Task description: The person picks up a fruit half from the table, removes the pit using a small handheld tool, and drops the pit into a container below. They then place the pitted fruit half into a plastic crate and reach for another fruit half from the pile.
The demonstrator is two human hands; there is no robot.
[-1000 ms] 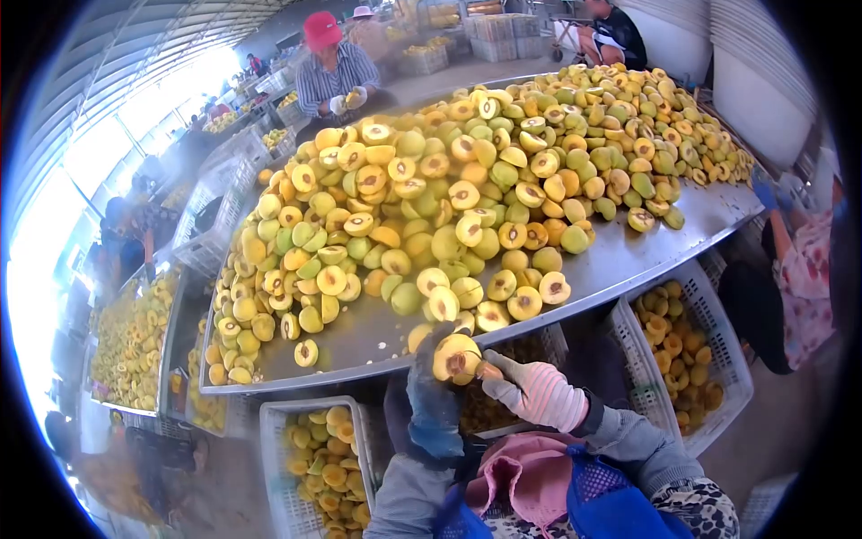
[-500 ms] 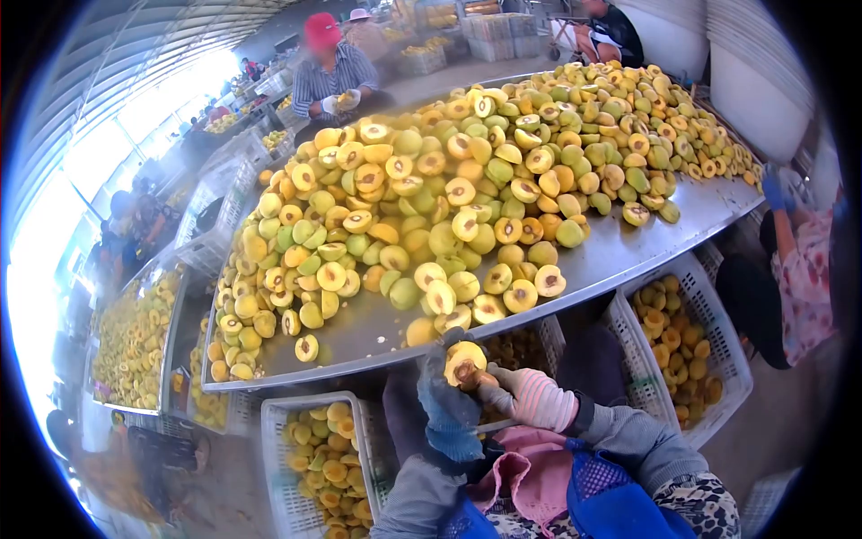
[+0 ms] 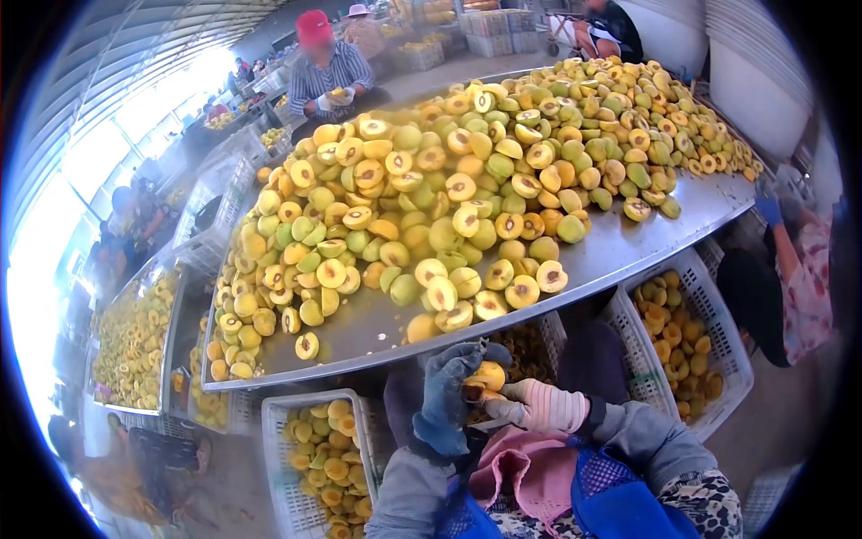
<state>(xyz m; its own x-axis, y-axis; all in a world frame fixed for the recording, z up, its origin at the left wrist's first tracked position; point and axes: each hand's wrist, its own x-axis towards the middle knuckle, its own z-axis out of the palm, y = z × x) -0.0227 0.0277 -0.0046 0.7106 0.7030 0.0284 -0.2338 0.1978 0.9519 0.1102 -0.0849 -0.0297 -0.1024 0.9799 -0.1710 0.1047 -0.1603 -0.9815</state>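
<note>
My left hand (image 3: 446, 395), in a blue-grey glove, is closed around a yellow peach half (image 3: 486, 377) just below the table's front edge. The fruit is tipped so its cut side faces down toward my right hand. My right hand (image 3: 544, 406), in a pink-and-white striped glove, presses close against the peach with curled fingers. A thin strip, perhaps a tool, shows under that hand, mostly hidden. In front, a large heap of halved peaches (image 3: 440, 234), many with brown pits showing, covers the metal table (image 3: 359, 355).
White crates of peach halves stand at my left (image 3: 272, 449) and right (image 3: 732, 359). Another container (image 3: 521, 346) sits below the table edge, between my knees. A person in a striped shirt (image 3: 330, 76) works across the table; another person (image 3: 799, 278) sits at the right.
The peach half has turned from facing up to facing down and sideways. My left fingers have wrapped farther over it, and my right hand has shifted slightly.
</note>
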